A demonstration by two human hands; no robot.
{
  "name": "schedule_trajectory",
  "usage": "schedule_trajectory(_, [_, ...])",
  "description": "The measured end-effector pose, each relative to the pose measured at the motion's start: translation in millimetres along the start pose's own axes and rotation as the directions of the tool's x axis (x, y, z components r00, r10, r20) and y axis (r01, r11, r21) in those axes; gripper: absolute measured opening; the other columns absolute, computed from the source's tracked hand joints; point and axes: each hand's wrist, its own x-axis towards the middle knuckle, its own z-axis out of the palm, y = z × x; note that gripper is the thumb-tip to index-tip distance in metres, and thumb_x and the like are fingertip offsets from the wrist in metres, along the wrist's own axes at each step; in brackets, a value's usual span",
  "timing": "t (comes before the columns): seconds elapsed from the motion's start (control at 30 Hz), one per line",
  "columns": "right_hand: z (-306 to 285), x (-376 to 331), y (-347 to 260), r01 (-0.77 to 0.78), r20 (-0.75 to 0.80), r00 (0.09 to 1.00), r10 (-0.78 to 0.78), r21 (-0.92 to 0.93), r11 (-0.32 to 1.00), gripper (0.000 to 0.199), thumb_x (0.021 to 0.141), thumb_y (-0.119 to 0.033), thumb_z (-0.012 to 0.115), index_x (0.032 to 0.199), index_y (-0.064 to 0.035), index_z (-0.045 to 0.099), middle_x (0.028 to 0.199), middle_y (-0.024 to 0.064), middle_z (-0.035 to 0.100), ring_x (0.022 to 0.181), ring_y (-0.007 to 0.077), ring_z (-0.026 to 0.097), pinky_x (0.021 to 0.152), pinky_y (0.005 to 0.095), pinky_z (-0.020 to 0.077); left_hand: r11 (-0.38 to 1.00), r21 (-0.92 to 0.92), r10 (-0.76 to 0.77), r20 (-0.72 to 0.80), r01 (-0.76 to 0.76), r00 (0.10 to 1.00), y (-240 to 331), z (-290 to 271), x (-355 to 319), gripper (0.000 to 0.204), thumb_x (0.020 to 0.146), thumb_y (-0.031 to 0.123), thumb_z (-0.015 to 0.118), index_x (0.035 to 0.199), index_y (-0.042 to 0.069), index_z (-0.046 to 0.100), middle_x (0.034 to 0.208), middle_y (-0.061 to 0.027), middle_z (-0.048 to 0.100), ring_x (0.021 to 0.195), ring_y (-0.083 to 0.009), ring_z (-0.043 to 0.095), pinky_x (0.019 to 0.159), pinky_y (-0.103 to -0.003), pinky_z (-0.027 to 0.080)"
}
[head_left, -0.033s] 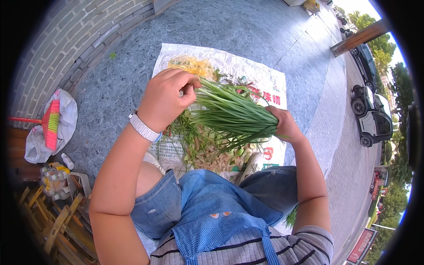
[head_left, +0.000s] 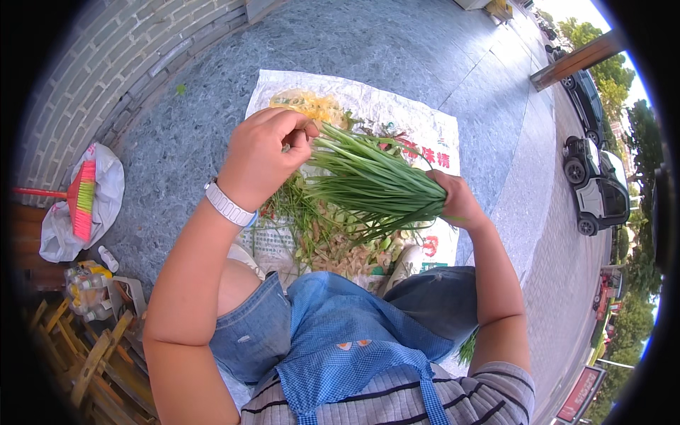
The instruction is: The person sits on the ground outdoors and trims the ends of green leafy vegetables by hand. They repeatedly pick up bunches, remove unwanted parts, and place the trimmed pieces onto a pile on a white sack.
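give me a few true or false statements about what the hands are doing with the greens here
1. The right hand grips a bunch of green chives at one end. True.
2. The left hand rests on the knee. False: it is raised, pinching the leaf tips of the chives.
3. A white sack lies spread on the stone ground under the trimmings. True.
4. The left wrist is bare. False: it wears a white watch.
5. A broom lies at the left. True.

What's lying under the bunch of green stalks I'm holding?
Under the bunch of green stalks lies a printed white sack with a heap of trimmings; the stalks cover part of it.
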Motion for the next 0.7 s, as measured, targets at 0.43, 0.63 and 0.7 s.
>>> schedule_trajectory(0.43, [1.7,0.9,-0.2,0.05,-0.029,0.998,-0.053,-0.068,0.996,0.036,0.071,-0.005,0.075,0.104,-0.0014,0.062,0.085,0.0153,0.065,0.079,0.0311,0.065,0.073,0.0345,0.0511,0.993,0.014,0.115,0.201,-0.12,0.973,-4.3,-1.5,-0.7,0.011,0.078,0.01,0.072,0.085,0.004,0.065,0.082,-0.007,0.058,0.084,-0.0235,0.059,0.075,-0.035,0.048])
schedule_trajectory(0.63, [1.7,3.4,-2.5,0.13,-0.057,0.988,-0.141,-0.167,0.977,0.034,0.072,-0.008,0.073,0.105,-0.0049,0.063,0.082,0.0135,0.065,0.076,0.033,0.065,0.067,0.0388,0.0514,0.982,-0.16,-0.05,0.285,0.099,0.957,-3.8,-7.1,-0.2,0.016,0.073,0.006,0.076,0.078,0.002,0.061,0.078,-0.006,0.059,0.072,-0.0162,0.061,0.062,-0.03,0.048])
schedule_trajectory(0.7, [0.4,3.6,-3.5,0.13,-0.072,0.986,-0.147,-0.2,0.971,0.033,0.072,-0.008,0.072,0.104,-0.0054,0.063,0.081,0.0131,0.065,0.075,0.033,0.065,0.066,0.0394,0.051,0.965,-0.216,-0.086,0.269,0.147,0.959,-3.1,-6.1,0.5,0.018,0.072,0.008,0.077,0.076,0.002,0.06,0.074,-0.0071,0.06,0.067,-0.0176,0.061,0.06,-0.03,0.048])
